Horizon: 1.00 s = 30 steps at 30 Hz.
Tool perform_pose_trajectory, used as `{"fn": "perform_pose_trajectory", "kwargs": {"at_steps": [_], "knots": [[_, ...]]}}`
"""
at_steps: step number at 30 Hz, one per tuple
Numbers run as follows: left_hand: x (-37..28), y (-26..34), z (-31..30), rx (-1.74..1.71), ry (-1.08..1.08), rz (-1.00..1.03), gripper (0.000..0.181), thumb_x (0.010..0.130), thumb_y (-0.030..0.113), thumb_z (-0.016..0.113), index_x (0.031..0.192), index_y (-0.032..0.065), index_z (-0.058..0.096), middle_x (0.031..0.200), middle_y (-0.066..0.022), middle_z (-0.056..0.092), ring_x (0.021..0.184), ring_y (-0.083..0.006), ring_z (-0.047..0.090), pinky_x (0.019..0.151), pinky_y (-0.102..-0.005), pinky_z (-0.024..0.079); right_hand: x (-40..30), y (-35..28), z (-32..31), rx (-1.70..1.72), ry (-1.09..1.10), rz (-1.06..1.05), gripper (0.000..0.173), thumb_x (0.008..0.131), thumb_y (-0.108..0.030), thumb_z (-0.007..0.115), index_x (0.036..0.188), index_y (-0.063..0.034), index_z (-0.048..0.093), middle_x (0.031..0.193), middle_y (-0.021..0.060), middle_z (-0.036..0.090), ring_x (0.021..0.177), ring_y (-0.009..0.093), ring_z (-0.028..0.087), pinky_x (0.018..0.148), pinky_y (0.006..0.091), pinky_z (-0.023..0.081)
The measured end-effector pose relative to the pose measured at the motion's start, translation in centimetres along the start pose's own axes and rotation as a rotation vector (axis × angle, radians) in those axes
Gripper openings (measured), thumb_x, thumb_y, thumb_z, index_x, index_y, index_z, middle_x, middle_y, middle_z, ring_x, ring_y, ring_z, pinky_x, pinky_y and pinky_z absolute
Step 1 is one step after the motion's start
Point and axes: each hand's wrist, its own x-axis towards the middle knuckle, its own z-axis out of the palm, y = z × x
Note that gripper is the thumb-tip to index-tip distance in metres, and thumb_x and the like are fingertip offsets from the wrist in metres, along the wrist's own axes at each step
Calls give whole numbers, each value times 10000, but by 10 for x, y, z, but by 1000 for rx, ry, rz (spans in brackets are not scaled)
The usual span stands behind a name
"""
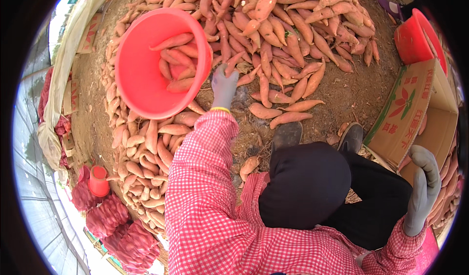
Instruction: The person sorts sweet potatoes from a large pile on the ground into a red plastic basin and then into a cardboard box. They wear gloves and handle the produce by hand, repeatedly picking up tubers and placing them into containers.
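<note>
My left hand (pixel 224 88), in a grey glove, grips a small sweet potato (pixel 233 63) by its lower end. It is just right of a large red plastic tub (pixel 126 88), which leans on the heap with several sweet potatoes (pixel 179 57) inside. Beyond the hand rises a big heap of sweet potatoes (pixel 271 33). Also gloved, my right hand (pixel 424 190) is raised at the far right with nothing in it, its fingers bent and apart. Near it stands an open printed cardboard box (pixel 399 108) with some sweet potatoes partly visible inside.
A second red tub (pixel 414 36) is behind the box. Smaller sweet potatoes (pixel 146 179) lie along the left. Filled red mesh sacks (pixel 106 216) and a small red bucket (pixel 99 181) stand at lower left. My knee (pixel 306 185) and shoes are in front of me.
</note>
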Motion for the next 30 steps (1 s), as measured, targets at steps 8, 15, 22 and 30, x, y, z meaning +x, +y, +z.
{"fn": "perform_pose_trajectory", "kwargs": {"at_steps": [8, 15, 22, 30], "knots": [[54, -29, 28, 103, 58, -200, 855, 639, 274, 693, 1353, 37, 286, 1283, -209, 439, 1154, -328, 476, 933, -400, 397, 19, -14, 12, -53, -64, 113, 286, 830, -270, 554, 897, 8, 562, 982, 178, 572, 912, 238, 536, 846, 347, 403], [6, 12, 30, -532, -280, -255, 700, 695, 278, 663, 1266, -21, 388, 1166, -175, 544, 1068, -291, 542, 891, -367, 428, 19, -13, 13, -35, -73, 107, 285, 823, -273, 548, 889, 4, 555, 969, 179, 574, 909, 244, 532, 831, 355, 401], [-90, 63, 4, -1486, -634, -264, 646, 763, 330, 594, 1275, -15, 405, 1121, -161, 570, 1025, -284, 567, 952, -418, 431, 10, -19, 12, 7, -47, 87, 202, 785, -131, 518, 908, 23, 565, 998, 171, 573, 930, 227, 529, 872, 336, 389], [-100, 131, -88, -1624, -416, -117, 613, 732, 367, 649, 1222, 50, 462, 1008, -81, 606, 931, -242, 587, 827, -375, 488, -6, -11, 1, 56, -12, -35, 189, 793, 7, 459, 935, 35, 581, 1048, 151, 567, 886, 161, 522, 834, 279, 407]]}}
